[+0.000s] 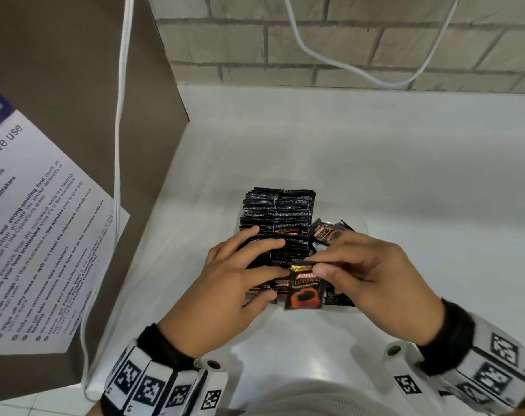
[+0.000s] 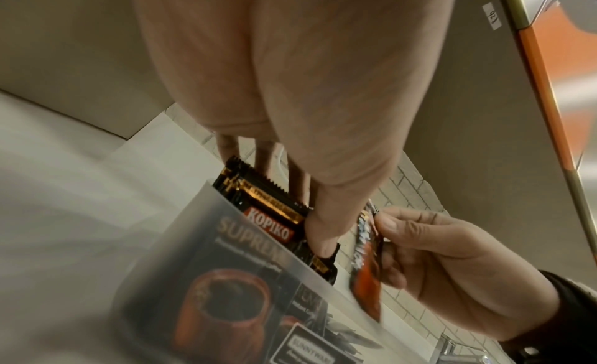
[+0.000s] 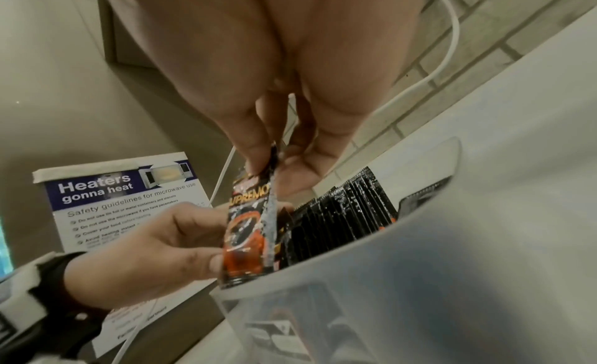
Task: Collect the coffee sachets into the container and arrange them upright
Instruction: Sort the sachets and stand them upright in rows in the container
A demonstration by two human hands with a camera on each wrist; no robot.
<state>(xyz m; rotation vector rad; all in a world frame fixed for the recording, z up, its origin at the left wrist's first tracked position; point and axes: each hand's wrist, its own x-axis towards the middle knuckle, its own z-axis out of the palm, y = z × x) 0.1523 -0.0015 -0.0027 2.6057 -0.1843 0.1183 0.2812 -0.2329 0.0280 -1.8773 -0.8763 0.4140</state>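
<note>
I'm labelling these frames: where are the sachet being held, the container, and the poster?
Black-and-orange coffee sachet (image 1: 305,288): head view, printed front.
Translucent plastic container (image 3: 371,262): right wrist view, near rim.
White-and-blue microwave safety poster (image 3: 106,188): right wrist view, blue header.

One black sachet (image 1: 304,288), orange cup on its face and Kopiko across the top, hangs upright over the near edge of the container (image 3: 371,254), pinched by its crimped top in my right hand (image 1: 372,277). The translucent white container is packed with black sachets (image 1: 277,217) on edge in two tight rows, crimped tops up. A couple more sachets (image 1: 327,234) lean loose at the right side.
</note>
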